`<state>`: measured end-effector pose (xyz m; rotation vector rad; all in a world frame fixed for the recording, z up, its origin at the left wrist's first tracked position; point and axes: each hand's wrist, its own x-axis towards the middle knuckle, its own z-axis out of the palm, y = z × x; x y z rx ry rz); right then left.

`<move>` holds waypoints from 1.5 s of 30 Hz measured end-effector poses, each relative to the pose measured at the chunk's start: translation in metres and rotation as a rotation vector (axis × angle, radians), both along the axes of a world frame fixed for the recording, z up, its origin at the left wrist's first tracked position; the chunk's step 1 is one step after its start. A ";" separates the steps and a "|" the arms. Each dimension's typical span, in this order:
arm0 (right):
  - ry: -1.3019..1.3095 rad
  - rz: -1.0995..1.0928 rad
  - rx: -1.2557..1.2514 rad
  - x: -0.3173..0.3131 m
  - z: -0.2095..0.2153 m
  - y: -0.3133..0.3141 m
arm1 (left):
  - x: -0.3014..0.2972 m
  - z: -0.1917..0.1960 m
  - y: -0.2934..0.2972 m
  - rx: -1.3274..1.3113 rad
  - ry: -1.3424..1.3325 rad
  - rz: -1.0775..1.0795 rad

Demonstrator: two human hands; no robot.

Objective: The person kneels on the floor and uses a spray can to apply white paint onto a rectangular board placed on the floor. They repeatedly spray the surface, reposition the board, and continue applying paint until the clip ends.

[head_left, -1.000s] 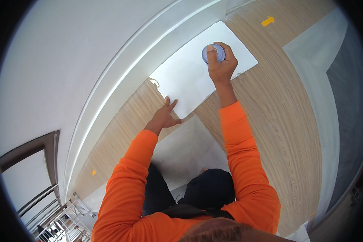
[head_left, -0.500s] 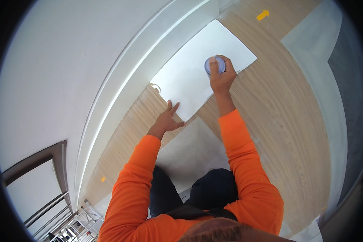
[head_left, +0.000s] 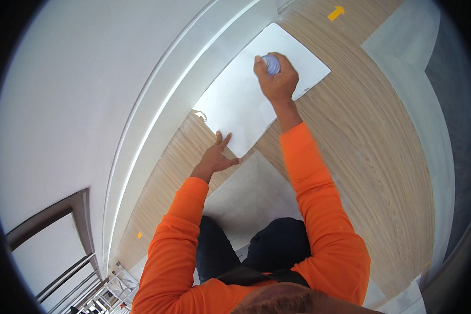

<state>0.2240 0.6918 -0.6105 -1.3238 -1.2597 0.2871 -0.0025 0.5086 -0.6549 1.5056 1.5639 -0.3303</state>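
A white rectangular sheet lies on the wood-look floor, along the foot of the wall. My right hand holds what looks like a spray can over the far half of the sheet. The can's round, bluish-lavender top faces up, and my fingers wrap its sides. What is under the can is hidden. At the sheet's near corner, my left hand is open, its fingers spread and the tips touching or just beside the edge.
A white skirting ledge runs beside the sheet. Grey sheeting lies before my knees, with pale covering to the right. A yellow arrow sticker marks the floor. A dark frame and metal racks stand at lower left.
My right hand has moved the spray can farther away and slightly left over the sheet, and my thumb has shifted toward the can's left side. The left hand stays at the sheet's corner.
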 end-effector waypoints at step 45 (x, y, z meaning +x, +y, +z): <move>-0.167 0.099 0.031 -0.030 -0.005 -0.036 | 0.004 0.009 -0.003 -0.007 -0.007 -0.035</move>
